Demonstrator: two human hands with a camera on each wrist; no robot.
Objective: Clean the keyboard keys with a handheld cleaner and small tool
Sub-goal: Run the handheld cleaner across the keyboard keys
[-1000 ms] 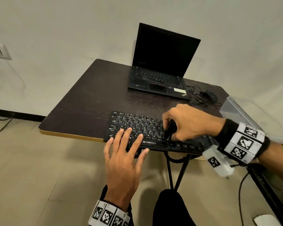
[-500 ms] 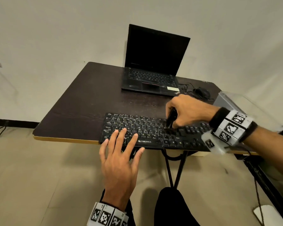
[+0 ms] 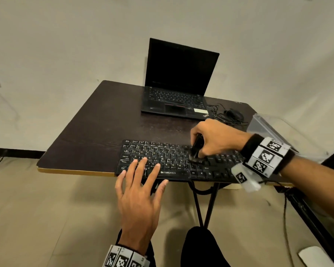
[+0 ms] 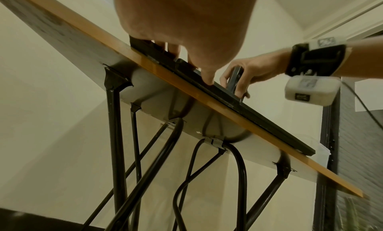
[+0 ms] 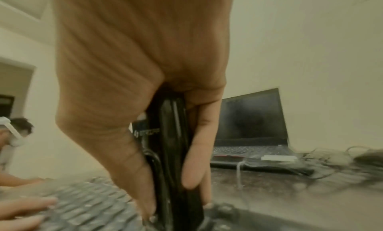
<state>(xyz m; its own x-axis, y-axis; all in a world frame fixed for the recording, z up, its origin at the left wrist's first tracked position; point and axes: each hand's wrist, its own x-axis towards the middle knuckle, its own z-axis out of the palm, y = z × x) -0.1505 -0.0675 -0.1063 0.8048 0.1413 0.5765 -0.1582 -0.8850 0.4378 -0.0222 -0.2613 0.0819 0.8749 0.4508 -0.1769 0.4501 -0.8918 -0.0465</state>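
Head view: a black keyboard (image 3: 179, 162) is laid along the near edge of a dark, matt bench (image 3: 96, 135), its front rim slightly overhanging. The left hand (image 3: 141, 191) is placed at the keyboard's 7 o'clock corner, grip spread, straight fingers resting on the lower key rows. The right hand (image 3: 214, 139) is set at about 2 o'clock of the keyboard's middle, grip wrapped round a slim black handheld cleaner (image 3: 197, 147), which is held nearly upright with its lower end down on the keys.

At 12 o'clock an open black laptop (image 3: 177, 83) is seen, screen dark; at 2 o'clock a black mouse (image 3: 233, 114) lies in a tangle of thin cable. A clear plastic box (image 3: 274, 132) stands at 3 o'clock, past the bench edge.

Left wrist view only: the bench's pale wood edge band (image 4: 207, 93), whitish underside and black tubular folding legs (image 4: 116, 136) are shown from below; the keyboard is seen as a thin flat black slab.

Right wrist view only: the cleaner's glossy, rounded black body (image 5: 174, 152) is shown clamped between thumb and fingers (image 5: 199, 149), with faint pale lettering on its side, unreadable. Keys there are blurred.
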